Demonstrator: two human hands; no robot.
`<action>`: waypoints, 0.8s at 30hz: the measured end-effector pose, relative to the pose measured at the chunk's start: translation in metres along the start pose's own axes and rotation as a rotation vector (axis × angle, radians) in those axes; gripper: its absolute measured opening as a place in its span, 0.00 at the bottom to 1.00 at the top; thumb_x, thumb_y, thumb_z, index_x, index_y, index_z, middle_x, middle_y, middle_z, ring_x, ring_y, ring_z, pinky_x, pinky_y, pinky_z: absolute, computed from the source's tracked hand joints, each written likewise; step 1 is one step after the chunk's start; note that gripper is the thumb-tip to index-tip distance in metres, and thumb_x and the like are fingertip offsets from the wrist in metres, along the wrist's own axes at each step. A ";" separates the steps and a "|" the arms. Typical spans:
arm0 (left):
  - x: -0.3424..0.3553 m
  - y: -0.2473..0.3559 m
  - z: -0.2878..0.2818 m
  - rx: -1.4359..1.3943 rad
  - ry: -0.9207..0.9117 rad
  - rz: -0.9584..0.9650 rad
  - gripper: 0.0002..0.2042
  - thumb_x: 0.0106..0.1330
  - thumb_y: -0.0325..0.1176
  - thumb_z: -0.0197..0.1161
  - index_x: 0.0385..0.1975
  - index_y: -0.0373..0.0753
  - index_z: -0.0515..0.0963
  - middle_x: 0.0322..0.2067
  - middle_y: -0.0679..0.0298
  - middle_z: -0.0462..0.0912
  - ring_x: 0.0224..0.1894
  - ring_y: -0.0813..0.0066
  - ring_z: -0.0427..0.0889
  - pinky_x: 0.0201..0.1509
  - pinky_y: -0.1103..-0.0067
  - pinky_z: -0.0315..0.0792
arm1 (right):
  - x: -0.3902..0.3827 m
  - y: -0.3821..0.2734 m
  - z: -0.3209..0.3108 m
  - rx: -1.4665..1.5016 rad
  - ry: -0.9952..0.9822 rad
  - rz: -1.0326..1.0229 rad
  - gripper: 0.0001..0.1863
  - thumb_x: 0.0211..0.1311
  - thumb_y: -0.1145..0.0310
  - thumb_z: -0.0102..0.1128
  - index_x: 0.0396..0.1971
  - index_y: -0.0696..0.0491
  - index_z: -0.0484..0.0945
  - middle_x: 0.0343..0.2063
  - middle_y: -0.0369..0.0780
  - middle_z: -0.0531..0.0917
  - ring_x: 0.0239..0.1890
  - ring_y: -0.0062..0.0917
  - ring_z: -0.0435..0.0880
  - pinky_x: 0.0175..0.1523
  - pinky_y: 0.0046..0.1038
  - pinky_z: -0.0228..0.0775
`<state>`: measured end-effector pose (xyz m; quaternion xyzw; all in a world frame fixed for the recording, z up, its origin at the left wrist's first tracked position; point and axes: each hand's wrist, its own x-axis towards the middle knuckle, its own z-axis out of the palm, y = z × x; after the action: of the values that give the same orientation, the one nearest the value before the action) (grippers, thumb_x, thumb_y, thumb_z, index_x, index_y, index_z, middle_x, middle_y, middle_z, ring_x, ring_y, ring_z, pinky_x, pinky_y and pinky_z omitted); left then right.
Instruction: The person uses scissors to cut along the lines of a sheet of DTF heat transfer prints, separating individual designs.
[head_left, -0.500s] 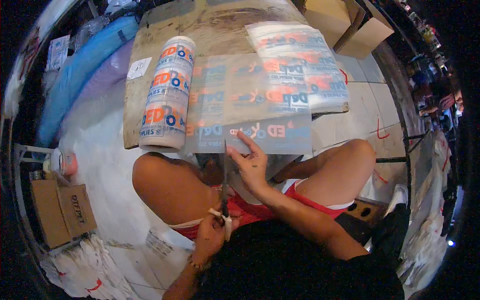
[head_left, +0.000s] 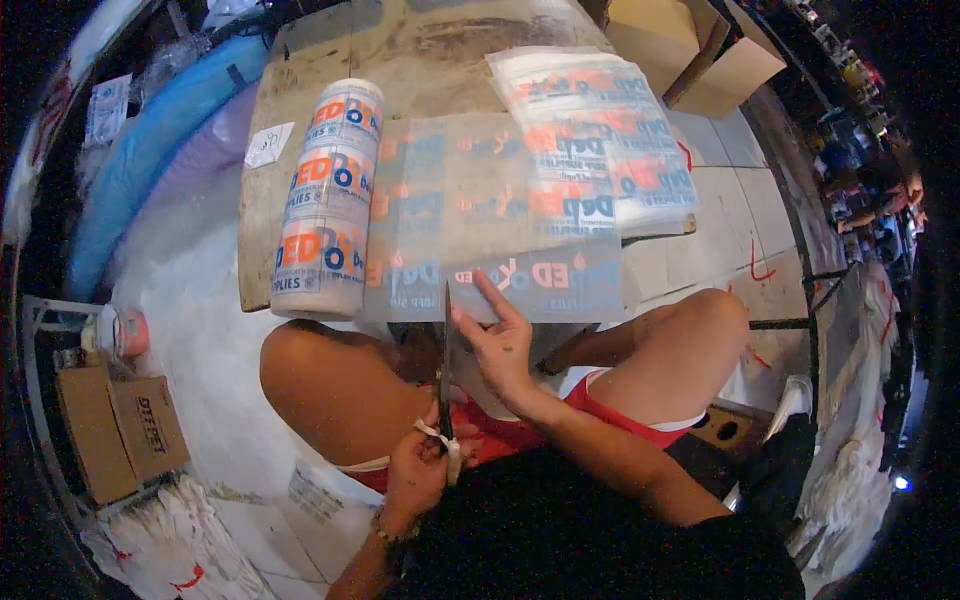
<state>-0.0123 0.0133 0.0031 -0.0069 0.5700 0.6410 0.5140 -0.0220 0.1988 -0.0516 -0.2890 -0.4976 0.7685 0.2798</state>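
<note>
My left hand (head_left: 420,465), low in front of my body, is closed around scissors (head_left: 446,350) whose pale handle loops look wrapped. Their dark, narrow blades point away from me, and the tip overlaps the near edge of a clear printed plastic sheet (head_left: 410,240). My right hand (head_left: 503,350) is beside the blades, index finger stretched over the sheet and thumb apart, close to the blade. Its other fingers are partly hidden. The sheet lies flat on a low wooden table (head_left: 430,40), to the right of an upright-printed plastic roll (head_left: 325,200).
A stack of printed plastic sheets (head_left: 640,150) lies at the table's right. Behind it stands an open cardboard box (head_left: 730,80). Blue wrapped rolls (head_left: 150,150) lie far left, and a small cardboard box (head_left: 125,430) stands at lower left. My bent knees flank the table's near edge.
The view has shifted slightly. The scissors and my right hand are a little farther over the sheet's near edge. My left hand keeps its hold on the scissors.
</note>
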 end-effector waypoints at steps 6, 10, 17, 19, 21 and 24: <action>0.026 0.017 0.001 -0.089 0.027 0.004 0.32 0.64 0.19 0.59 0.67 0.36 0.55 0.45 0.53 0.79 0.44 0.66 0.82 0.44 0.75 0.80 | -0.001 -0.007 0.001 -0.081 -0.012 -0.006 0.32 0.61 0.77 0.62 0.65 0.60 0.61 0.48 0.41 0.79 0.41 0.16 0.77 0.43 0.18 0.73; 0.042 0.029 0.008 -0.053 0.023 0.078 0.31 0.64 0.19 0.59 0.67 0.35 0.55 0.45 0.53 0.79 0.44 0.65 0.83 0.44 0.75 0.81 | -0.001 -0.006 -0.007 -0.109 -0.065 0.014 0.31 0.62 0.74 0.62 0.65 0.55 0.64 0.54 0.43 0.76 0.42 0.17 0.78 0.44 0.20 0.75; 0.065 0.053 0.016 -0.063 0.002 0.096 0.29 0.64 0.18 0.57 0.65 0.34 0.57 0.44 0.52 0.80 0.43 0.65 0.83 0.43 0.75 0.82 | -0.002 -0.026 -0.003 -0.208 -0.065 0.220 0.31 0.65 0.75 0.58 0.67 0.49 0.62 0.40 0.39 0.81 0.27 0.12 0.75 0.29 0.17 0.72; 0.072 0.055 0.020 -0.054 0.010 0.107 0.27 0.65 0.18 0.57 0.64 0.34 0.59 0.44 0.53 0.80 0.42 0.66 0.83 0.43 0.74 0.82 | -0.001 -0.016 -0.010 -0.055 -0.082 0.237 0.32 0.65 0.75 0.57 0.68 0.46 0.60 0.39 0.40 0.81 0.24 0.12 0.73 0.26 0.17 0.71; 0.080 0.059 0.022 0.004 0.034 0.124 0.25 0.65 0.19 0.57 0.63 0.32 0.61 0.43 0.54 0.80 0.42 0.67 0.83 0.44 0.74 0.82 | -0.001 -0.012 -0.013 0.047 -0.097 0.308 0.32 0.65 0.76 0.56 0.69 0.44 0.59 0.39 0.40 0.81 0.23 0.13 0.73 0.25 0.16 0.70; 0.092 0.070 0.025 0.137 0.069 0.150 0.24 0.66 0.19 0.55 0.62 0.31 0.61 0.42 0.54 0.81 0.40 0.67 0.84 0.43 0.74 0.82 | -0.001 -0.016 -0.015 0.143 -0.136 0.370 0.33 0.65 0.79 0.53 0.69 0.44 0.58 0.40 0.41 0.81 0.27 0.14 0.74 0.28 0.16 0.71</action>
<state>-0.0876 0.1041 0.0074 0.0487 0.6288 0.6364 0.4440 -0.0079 0.2129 -0.0419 -0.3023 -0.3980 0.8579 0.1192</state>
